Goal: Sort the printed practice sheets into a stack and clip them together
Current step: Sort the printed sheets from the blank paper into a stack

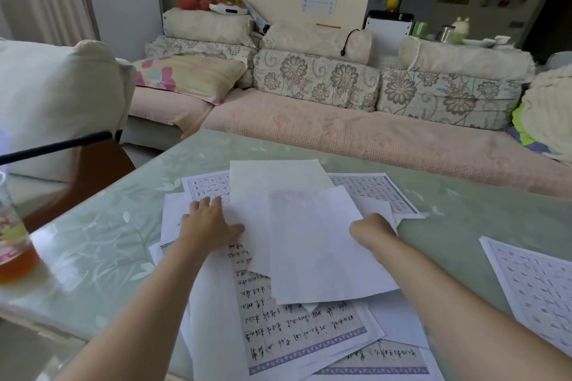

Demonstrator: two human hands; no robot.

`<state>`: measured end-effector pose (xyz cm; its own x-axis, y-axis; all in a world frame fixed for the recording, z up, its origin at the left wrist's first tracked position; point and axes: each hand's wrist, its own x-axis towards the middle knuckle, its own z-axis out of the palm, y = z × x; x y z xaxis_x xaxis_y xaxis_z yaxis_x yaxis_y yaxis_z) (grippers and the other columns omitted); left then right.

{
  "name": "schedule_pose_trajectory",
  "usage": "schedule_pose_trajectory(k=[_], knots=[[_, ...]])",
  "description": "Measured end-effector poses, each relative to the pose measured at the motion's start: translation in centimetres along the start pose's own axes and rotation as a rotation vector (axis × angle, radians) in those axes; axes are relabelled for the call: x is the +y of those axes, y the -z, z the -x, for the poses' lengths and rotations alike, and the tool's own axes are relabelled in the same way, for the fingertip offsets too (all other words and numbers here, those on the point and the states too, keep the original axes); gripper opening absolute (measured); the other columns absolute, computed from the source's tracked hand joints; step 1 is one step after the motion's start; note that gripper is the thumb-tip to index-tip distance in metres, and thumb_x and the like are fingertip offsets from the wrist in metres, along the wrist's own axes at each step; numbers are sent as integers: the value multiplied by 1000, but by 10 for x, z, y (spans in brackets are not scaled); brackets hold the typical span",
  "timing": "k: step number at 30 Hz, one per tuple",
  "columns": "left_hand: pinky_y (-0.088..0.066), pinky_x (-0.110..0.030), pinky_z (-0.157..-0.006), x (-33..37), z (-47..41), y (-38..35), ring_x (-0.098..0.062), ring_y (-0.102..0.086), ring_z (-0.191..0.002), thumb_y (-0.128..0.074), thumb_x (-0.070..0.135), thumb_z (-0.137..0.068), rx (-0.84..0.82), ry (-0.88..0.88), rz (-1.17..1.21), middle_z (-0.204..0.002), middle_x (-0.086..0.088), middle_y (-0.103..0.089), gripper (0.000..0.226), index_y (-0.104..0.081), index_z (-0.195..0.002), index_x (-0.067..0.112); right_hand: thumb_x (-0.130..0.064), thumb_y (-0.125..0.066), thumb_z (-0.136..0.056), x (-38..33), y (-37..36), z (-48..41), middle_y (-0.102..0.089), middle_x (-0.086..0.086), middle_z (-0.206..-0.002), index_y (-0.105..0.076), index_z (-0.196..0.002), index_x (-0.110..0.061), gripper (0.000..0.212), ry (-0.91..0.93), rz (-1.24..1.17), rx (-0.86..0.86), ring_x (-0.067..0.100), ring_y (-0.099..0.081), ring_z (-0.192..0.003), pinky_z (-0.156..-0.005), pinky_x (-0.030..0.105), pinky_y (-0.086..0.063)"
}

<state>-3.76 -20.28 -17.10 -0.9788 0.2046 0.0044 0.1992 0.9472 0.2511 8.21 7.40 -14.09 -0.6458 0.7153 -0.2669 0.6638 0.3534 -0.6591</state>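
Pale green and leaf-patterned, the table stands in front of a flowered sofa. At the table's left edge stands a glass of amber drink, well apart from the paper.

The left hand lies flat on the left side of the pile of sheets. Its fingers are straight and point toward the far edge, pressing down and gripping nothing. The pile fills the middle of the table, from the near edge toward the centre, and its sheets are fanned at different angles. Some lie printed side up and others blank side up. The lettered sheets near the front edge are turned so their lines run sideways or upside down to the person.

On top lies a blank-side sheet, its long axis running roughly from near edge to far edge. The right hand holds it at its right edge. The fingers are tucked out of sight beneath the paper, so the grip reads as a pinch rather than a flat press.

Toward the right edge, a single printed sheet lies alone, well apart from the pile. Its long axis slants from far-left to near-right. It is nearer the right hand, which would have to release its sheet first. No clip is visible.
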Motion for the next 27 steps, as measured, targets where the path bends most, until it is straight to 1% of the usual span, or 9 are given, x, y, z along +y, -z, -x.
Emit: schedule_pose_trajectory(k=[3,7,10,13,16,19,22,25,27], knots=[[-32,-43,-105,1,-11,-3,-28,-31,-134,-60,67,-77,4,-6,3,-145,-4,-40,83,-38,-143,19,-22,-62,-73,-19,-12,-14,-62,14,-110,-59,-107,-4,38,-45,46,-36,32,-62,-97,-73,30,-51],[-38,-38,-97,5,-17,-5,-28,-34,-129,-69,44,-80,-11,63,247,-134,-8,-47,70,-42,-139,19,-14,-74,-63,-31,-23,-22,-63,13,-110,-54,-121,1,64,-92,-13,-57,30,-64,-98,-82,31,-56],[-43,-30,-80,0,-19,-5,-25,-53,-113,-62,18,-83,28,105,533,-121,-6,-60,48,-54,-130,18,0,-74,-77,-32,-30,-22,-65,15,-120,-59,-123,7,50,-50,-136,-65,29,-63,-112,-93,35,-52],[-40,-28,-61,0,-15,1,-24,-59,-93,-54,9,-86,127,99,695,-98,0,-64,24,-60,-108,16,-1,-69,-86,-27,-32,-22,-62,9,-107,-60,-112,4,29,43,-137,-66,28,-61,-100,-94,37,-49],[-51,-32,-65,-2,-13,7,-32,-66,-87,-49,7,-87,160,149,868,-94,-6,-67,17,-60,-99,12,-3,-66,-88,-21,-27,-21,-68,11,-108,-65,-110,-3,22,179,-169,-118,29,-64,-99,-87,37,-53],[-60,-41,-74,-7,-10,13,-32,-68,-80,-49,-2,-87,78,214,1077,-94,-11,-67,17,-61,-88,10,-4,-66,-89,-11,-13,-17,-75,9,-99,-71,-102,-6,14,286,-158,-208,26,-71,-90,-84,38,-58],[-61,-34,-67,-11,-5,20,-27,-64,-75,-47,-11,-87,-33,252,1183,-89,-14,-65,26,-62,-78,9,-5,-69,-89,-1,2,-16,-77,8,-96,-74,-100,-9,13,325,-176,-306,26,-74,-89,-87,42,-58],[-59,-39,-72,-11,-1,17,-29,-64,-73,-44,-10,-89,-113,277,1215,-88,-17,-66,26,-65,-84,4,-9,-70,-89,6,5,-16,-77,9,-95,-75,-100,-10,13,338,-154,-320,27,-74,-89,-87,44,-58],[-56,-47,-80,-6,1,13,-33,-64,-76,-42,-2,-92,-149,319,1233,-92,-20,-67,24,-66,-96,-1,-9,-67,-91,8,0,-13,-77,5,-95,-75,-102,-12,14,353,-142,-311,24,-74,-87,-83,36,-59]])
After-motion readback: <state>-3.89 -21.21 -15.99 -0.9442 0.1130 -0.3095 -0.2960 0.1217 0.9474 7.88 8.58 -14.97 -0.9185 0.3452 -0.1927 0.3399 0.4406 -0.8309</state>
